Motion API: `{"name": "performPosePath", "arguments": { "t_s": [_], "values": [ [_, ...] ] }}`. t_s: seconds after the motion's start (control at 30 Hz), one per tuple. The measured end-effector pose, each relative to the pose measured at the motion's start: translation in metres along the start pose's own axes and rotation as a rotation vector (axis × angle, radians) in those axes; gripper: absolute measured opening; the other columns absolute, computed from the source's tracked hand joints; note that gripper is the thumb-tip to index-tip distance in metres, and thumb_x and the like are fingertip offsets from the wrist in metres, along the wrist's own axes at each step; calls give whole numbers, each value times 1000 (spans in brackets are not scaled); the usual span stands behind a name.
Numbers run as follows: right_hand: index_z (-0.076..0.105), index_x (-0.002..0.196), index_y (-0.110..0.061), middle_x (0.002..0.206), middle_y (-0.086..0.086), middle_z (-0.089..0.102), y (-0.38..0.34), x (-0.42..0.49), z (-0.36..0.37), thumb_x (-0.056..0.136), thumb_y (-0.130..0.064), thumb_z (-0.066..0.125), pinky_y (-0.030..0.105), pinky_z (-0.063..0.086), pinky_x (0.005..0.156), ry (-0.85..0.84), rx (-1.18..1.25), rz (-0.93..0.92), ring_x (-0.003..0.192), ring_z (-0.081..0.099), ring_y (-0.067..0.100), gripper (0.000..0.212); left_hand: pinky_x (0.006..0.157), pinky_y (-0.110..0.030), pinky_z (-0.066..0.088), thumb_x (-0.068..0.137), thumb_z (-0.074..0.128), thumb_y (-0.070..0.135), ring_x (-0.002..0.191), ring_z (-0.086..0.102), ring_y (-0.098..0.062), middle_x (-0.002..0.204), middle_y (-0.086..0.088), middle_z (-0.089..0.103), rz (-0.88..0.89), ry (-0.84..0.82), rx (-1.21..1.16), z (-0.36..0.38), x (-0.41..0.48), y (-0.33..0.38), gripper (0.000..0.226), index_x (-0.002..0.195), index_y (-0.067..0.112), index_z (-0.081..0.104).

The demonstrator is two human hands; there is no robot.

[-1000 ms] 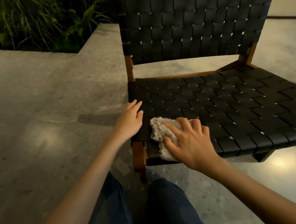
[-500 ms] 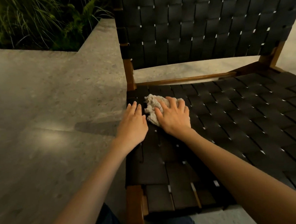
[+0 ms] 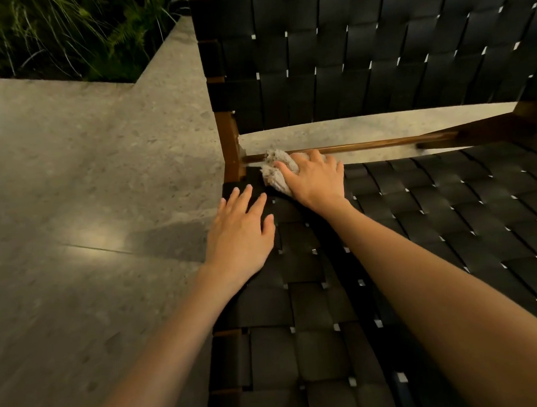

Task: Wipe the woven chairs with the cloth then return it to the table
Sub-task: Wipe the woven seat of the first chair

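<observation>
The right hand (image 3: 314,178) presses the bunched cloth (image 3: 274,169) onto the chair (image 3: 420,211) seat's back-left corner, fingers curled over it, while the left hand (image 3: 240,234) rests flat, fingers straight, at the seat's left edge.

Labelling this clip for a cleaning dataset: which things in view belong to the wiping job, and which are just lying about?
Job: black woven-strap chair with brown wooden frame; crumpled grey fluffy cloth; right hand holding the cloth; left hand flat on the seat.
Just there: speckled grey stone floor; green leafy plants.
</observation>
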State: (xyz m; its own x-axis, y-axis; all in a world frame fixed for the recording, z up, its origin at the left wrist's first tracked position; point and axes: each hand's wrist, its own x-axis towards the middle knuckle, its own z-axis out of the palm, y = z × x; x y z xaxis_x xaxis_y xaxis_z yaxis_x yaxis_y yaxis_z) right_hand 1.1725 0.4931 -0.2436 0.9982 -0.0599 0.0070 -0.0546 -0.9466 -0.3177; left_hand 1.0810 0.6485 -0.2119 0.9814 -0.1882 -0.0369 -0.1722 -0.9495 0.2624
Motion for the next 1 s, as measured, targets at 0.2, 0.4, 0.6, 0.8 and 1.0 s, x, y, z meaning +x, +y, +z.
{"name": "performPosePath", "arguments": {
  "t_s": [0.2,0.4,0.6,0.8,1.0],
  "values": [
    [48,133,-27,134,7,48,5,-19,-8,96,-48,35,41,32,96,23,93,-91,119,37,31,45,117,-34,11,101,35,33,146,1,-17,159,-3,10,-57,62,-77,-5,-3,6,50,147,18,29],
    [47,136,-31,135,1,48,19,-87,-24,95,-48,36,33,30,88,-40,105,-151,113,37,26,45,117,-36,14,102,34,29,146,5,-17,159,-1,13,-86,14,-97,-15,-19,12,46,147,19,31],
    [48,134,-35,134,-5,47,19,-186,-56,91,-51,39,30,27,81,-96,97,-167,109,37,23,47,117,-36,7,101,37,30,146,7,-21,159,-5,11,-31,-44,-27,-21,-57,23,47,147,20,32],
    [49,132,-37,131,-10,48,20,-275,-93,88,-56,38,30,35,85,-94,51,-159,110,37,18,49,117,-38,3,101,36,27,146,1,-24,159,-8,8,26,-119,-25,-27,-93,47,50,149,17,25],
    [52,129,-35,130,-7,49,24,-304,-106,84,-59,30,34,37,87,-37,-119,-118,111,38,19,56,116,-49,0,101,35,31,146,-2,-25,159,-6,5,20,-181,45,-27,-94,56,52,150,20,20]
  ]
}}
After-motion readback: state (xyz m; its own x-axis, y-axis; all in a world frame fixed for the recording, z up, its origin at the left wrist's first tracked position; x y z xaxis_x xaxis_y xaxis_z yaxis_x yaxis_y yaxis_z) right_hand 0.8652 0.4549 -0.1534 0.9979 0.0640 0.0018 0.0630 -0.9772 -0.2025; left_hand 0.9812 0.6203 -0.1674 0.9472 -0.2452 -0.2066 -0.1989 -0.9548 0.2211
